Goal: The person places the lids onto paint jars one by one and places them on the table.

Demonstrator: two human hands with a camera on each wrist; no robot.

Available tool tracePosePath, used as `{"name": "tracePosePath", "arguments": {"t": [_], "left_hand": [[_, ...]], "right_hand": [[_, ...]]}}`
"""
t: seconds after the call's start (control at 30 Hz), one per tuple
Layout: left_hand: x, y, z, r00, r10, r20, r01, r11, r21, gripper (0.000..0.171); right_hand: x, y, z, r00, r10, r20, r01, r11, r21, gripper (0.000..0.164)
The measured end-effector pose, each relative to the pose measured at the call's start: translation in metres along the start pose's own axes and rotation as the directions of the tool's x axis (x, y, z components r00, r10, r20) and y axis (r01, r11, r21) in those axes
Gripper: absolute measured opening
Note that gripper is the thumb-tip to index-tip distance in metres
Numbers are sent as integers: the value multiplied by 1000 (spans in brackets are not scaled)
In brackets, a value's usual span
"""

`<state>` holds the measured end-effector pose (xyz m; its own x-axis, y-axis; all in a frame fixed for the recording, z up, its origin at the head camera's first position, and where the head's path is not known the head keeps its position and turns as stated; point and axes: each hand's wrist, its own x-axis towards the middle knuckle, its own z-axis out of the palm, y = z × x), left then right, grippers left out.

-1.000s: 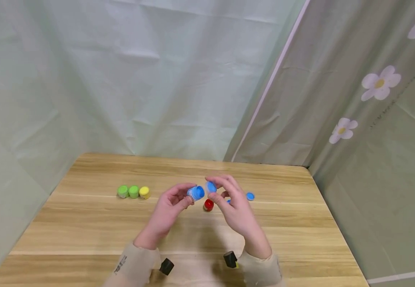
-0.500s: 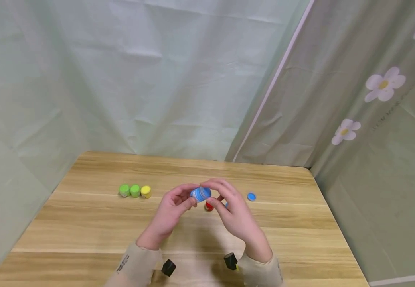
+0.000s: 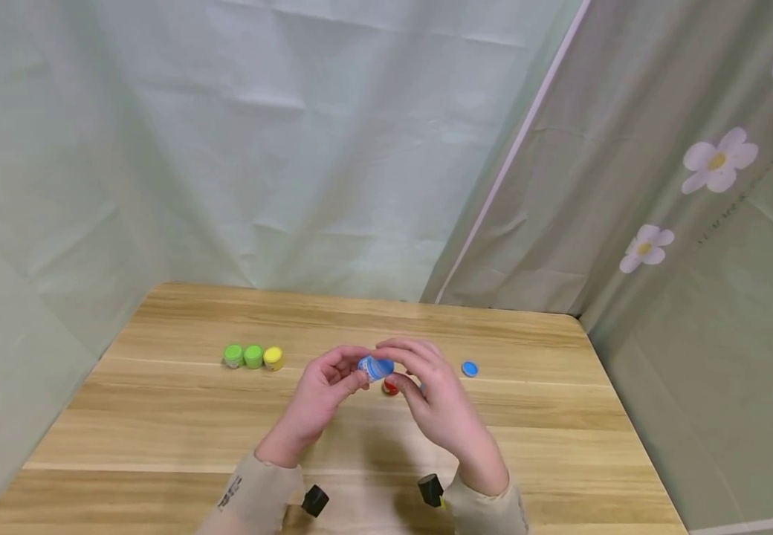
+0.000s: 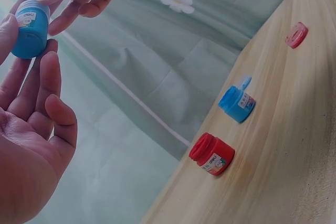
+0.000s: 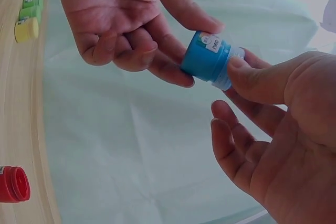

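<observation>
Above the table, my left hand (image 3: pixel 316 394) pinches a small blue paint jar (image 5: pixel 202 59) between thumb and fingertips, tilted with its mouth toward the right. My right hand (image 3: pixel 443 401) holds a translucent bluish lid (image 5: pixel 222 81) by its rim, against the jar's mouth. Whether the lid is fully seated I cannot tell. Below the hands stands an uncapped red jar (image 4: pixel 212 156). Beyond it is a second blue jar (image 4: pixel 237 103), mostly hidden by the right hand in the head view. A blue lid (image 3: pixel 470 368) lies to its right.
At the left stand two green jars (image 3: pixel 233 356) (image 3: pixel 253 357) and a yellow jar (image 3: pixel 273 358) in a row. A red lid (image 4: pixel 297 35) lies on the wooden table (image 3: pixel 159 423). Pale curtains (image 3: pixel 293 148) hang behind the table.
One second ago the lid was apart from the blue jar. My right hand brought it left onto the jar's mouth, and both hands have since barely moved.
</observation>
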<state>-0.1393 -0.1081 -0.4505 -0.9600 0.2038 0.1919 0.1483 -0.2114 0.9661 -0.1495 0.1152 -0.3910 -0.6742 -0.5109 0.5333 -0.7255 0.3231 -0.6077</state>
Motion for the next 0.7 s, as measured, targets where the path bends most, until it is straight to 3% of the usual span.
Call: {"name": "tracePosePath", "arguments": {"t": [0.33,0.7], "left_hand": [[0,1,2,1000,-9,-7,9,1000,18,32],[0,1,4,1000,8,14,-9,999,46,36]], "right_hand": [[-2,0,-1,999,43,-12,-43,998,-41,40],[0,-3,3,971,236,-45,-238,970,-45,28]]}}
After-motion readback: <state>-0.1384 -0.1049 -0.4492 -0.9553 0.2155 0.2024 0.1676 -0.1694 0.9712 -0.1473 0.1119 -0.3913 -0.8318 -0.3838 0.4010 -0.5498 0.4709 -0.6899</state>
